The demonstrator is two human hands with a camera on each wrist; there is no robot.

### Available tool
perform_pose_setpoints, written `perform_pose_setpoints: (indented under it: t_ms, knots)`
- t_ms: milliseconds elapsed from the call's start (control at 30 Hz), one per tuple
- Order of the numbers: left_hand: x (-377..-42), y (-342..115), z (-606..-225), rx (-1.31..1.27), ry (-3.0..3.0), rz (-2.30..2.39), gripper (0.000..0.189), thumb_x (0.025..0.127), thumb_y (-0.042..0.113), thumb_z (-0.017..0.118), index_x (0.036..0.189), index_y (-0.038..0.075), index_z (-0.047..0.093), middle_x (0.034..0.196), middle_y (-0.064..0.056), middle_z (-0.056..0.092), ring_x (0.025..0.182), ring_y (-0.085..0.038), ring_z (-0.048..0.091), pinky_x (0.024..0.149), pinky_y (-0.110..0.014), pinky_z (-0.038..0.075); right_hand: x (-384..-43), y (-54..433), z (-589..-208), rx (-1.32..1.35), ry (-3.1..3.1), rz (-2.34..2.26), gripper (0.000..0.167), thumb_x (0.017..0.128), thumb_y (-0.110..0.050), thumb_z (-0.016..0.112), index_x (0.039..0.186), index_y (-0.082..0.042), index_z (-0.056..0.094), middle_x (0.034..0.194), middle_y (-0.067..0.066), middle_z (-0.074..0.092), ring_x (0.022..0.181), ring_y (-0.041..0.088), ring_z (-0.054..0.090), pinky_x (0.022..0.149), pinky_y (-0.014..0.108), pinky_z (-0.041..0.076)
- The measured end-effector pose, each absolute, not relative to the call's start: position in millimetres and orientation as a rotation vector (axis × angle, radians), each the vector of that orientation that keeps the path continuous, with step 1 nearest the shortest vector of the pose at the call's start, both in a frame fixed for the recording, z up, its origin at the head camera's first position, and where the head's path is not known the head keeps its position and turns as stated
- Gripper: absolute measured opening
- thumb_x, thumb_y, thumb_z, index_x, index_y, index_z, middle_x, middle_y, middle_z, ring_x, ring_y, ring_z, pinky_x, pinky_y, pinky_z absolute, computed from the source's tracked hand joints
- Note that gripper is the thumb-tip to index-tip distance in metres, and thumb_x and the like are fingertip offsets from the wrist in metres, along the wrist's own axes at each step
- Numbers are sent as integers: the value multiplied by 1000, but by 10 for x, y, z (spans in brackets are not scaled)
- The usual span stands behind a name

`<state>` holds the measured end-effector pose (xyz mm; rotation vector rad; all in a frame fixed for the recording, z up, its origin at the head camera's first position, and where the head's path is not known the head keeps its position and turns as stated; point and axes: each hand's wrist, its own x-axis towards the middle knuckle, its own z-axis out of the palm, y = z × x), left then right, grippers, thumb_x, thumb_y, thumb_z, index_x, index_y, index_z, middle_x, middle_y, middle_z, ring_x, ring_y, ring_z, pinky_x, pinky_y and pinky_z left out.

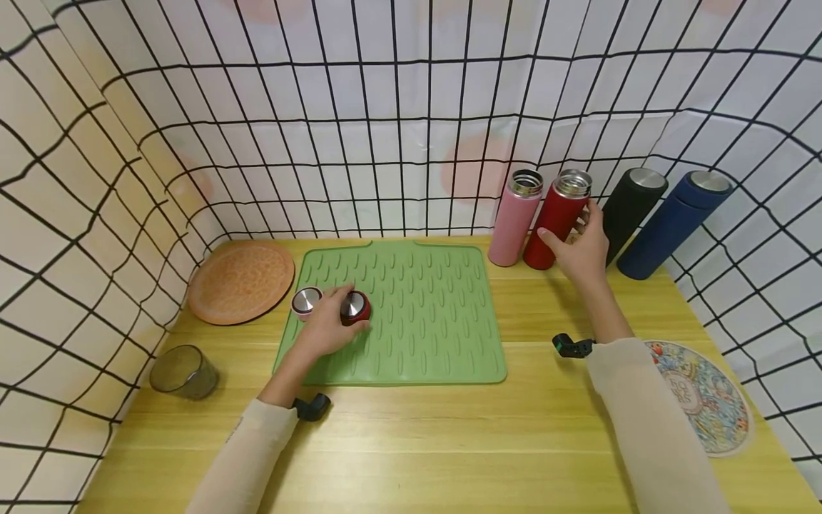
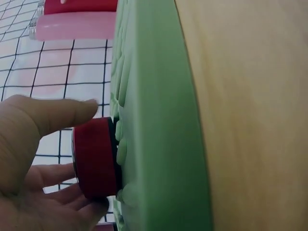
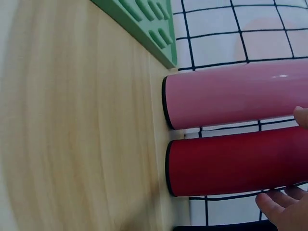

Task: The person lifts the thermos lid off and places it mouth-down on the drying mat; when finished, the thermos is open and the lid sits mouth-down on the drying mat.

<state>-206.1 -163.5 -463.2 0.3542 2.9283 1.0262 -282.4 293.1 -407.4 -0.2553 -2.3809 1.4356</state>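
On a green ridged mat (image 1: 437,314) sits a red bottle lid (image 1: 362,311) with a silver top. My left hand (image 1: 330,325) spreads around it; in the left wrist view the thumb stands a little off the red lid (image 2: 96,159), while fingers lie along its far side. Beside it is a pink lid (image 1: 307,301), partly hidden by that hand. My right hand (image 1: 583,246) is loosely around an uncapped red thermos bottle (image 1: 555,218), which stands on the table. Thumb and fingers sit on opposite sides of the red bottle (image 3: 231,163) in the right wrist view.
An uncapped pink bottle (image 1: 512,225) stands left of the red one; capped black (image 1: 632,207) and blue (image 1: 671,225) bottles stand right. A brown round plate (image 1: 244,282), a glass (image 1: 185,373) and a patterned round mat (image 1: 706,400) lie about. Black wire grid (image 1: 398,118) encloses the wooden table.
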Motion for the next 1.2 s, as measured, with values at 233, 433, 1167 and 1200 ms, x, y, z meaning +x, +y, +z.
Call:
perform_pose_setpoints:
  t_ms: [233,433,1167,1200]
  knots:
    - [-2081,-1674,-4621,391,3017,1169,70,91,31,81,149,6,53,151,-22,51,135,-45,51,105,-66,47,-2620,2938,-4052,-171,-2428,1246,89,93,-38,76,162,-18,25,162,11,40,143,34,46,114,58,44]
    - [-2084,-1688,-4604,427,2978,1342,69,91,34,81,149,10,53,151,-16,51,135,-39,53,108,-55,50,-2456,3025,-4028,-113,-2396,1183,75,95,-36,74,156,-10,38,152,15,50,136,33,51,113,55,46]
    - [-2091,-1436,-4478,501,2766,1741,84,82,41,88,153,21,48,155,-2,51,141,-23,50,117,-47,44,-2284,3569,-4084,-305,-2332,1128,72,93,-40,73,153,-13,42,149,9,50,134,26,49,104,26,47]
    - [-2094,-1420,-4476,509,2760,1750,84,82,41,88,153,20,48,155,-3,51,141,-24,50,117,-48,45,-2291,3584,-4084,-318,-2332,1138,74,93,-40,73,154,-14,40,150,9,48,136,26,49,106,28,48]
